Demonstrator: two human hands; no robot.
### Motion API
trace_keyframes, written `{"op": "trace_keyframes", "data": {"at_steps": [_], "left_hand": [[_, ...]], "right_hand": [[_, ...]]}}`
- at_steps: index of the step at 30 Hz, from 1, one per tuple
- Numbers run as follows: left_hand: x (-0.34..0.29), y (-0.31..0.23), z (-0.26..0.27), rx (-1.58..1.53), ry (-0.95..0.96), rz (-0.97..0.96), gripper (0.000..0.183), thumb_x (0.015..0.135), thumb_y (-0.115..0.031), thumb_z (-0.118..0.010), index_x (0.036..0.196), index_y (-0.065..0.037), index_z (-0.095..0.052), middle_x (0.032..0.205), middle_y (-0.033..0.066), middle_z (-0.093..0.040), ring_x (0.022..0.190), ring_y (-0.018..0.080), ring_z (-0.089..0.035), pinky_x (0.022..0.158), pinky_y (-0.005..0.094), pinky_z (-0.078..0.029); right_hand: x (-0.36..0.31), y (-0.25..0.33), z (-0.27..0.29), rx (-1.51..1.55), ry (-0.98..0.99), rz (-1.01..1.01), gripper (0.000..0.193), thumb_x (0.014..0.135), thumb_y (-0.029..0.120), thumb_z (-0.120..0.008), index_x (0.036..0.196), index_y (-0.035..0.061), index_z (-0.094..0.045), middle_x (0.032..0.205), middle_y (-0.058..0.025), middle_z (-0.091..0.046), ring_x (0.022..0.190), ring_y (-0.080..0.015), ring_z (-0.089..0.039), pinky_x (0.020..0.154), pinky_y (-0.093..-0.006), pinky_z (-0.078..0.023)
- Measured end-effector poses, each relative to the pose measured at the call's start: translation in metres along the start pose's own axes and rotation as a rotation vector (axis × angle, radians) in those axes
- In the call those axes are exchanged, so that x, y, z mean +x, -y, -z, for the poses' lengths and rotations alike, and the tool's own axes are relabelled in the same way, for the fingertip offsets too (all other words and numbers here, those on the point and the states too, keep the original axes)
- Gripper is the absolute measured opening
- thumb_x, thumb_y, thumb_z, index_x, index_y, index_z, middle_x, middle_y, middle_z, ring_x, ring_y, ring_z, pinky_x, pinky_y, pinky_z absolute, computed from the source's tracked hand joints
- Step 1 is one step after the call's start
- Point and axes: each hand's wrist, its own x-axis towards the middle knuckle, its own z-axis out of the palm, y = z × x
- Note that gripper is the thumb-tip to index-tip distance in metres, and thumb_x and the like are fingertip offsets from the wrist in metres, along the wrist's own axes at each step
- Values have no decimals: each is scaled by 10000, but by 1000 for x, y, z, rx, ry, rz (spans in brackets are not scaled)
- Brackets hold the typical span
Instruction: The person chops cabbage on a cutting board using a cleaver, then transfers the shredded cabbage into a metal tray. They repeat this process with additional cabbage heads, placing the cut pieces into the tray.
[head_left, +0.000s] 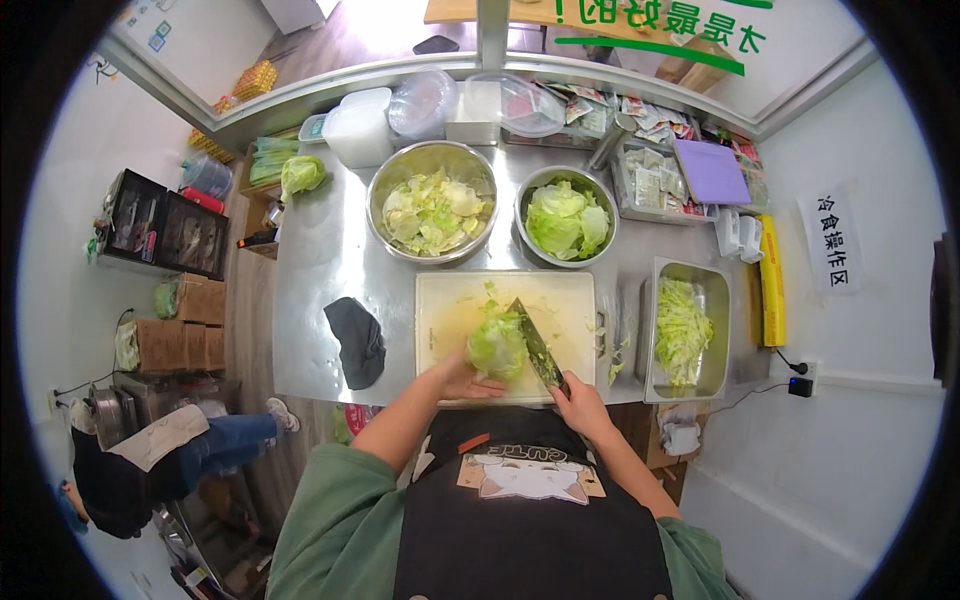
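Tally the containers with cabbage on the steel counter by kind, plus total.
Round steel bowls: 2, one large and one smaller
Rectangular steel tray: 1
Total: 3
The cutting board also bears cabbage but is not counted.

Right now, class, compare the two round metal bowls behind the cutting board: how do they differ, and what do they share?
The left bowl is larger; the right bowl is smaller. The left bowl holds paler, yellowish, loose torn leaves; the right bowl holds brighter green leaves in bigger cupped pieces. The left bowl stands behind the cutting board's left half, the right bowl behind its right half. Both are shiny steel, upright, on the steel table, holding cabbage.
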Motion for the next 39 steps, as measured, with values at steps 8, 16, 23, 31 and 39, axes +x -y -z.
{"op": "trace_keyframes", "data": {"at_steps": [8, 16, 23, 31, 39], "left_hand": [[7, 9, 20, 577, -672, -763, 692, 886, -626, -339, 1449, -246, -204, 1402, 171, -320, 1089, 356, -500, 806, 513, -488], [-2, 14, -17, 628, -879, -866, 725, 813, -418, -651, 1319, 43, -414, 1208, 255, -548, 1127, 340, -540, 931, 365, -428], [-19, 9, -36, 718, -946, -890, 679, 811, -425, -648, 1286, 27, -473, 1078, 262, -612, 1023, 339, -602, 880, 369, -459], [-8, 17, -28, 723, -991, -1062, 659, 797, -428, -659, 1234, 46, -521, 975, 242, -650, 848, 298, -648, 760, 358, -487], [-9, 12, -19, 712, -1014, -898, 668, 788, -466, -650, 1222, 31, -540, 950, 261, -644, 857, 311, -652, 761, 361, -489]], "right_hand": [[9, 16, -1, -24, 6, 39, 223, 869, 200, -562, 887, -7, -480, 712, -223, -595, 705, -439, -564, 611, -481, -432], [8, 39, 10, -47, -71, 108, 216, 872, 183, -565, 885, -13, -475, 695, -248, -582, 703, -444, -567, 602, -487, -430], [0, 84, 6, -172, 5, 162, 197, 882, 166, -536, 924, -11, -458, 727, -255, -590, 726, -458, -563, 649, -510, -438], [5, 91, 7, -209, 65, 136, 213, 883, 167, -541, 936, -20, -453, 741, -275, -589, 734, -467, -562, 635, -511, -433], [39, 100, -20, -329, 99, 125, 219, 886, 183, -505, 936, -22, -449, 772, -291, -595, 777, -467, -577, 709, -524, -450]]}}
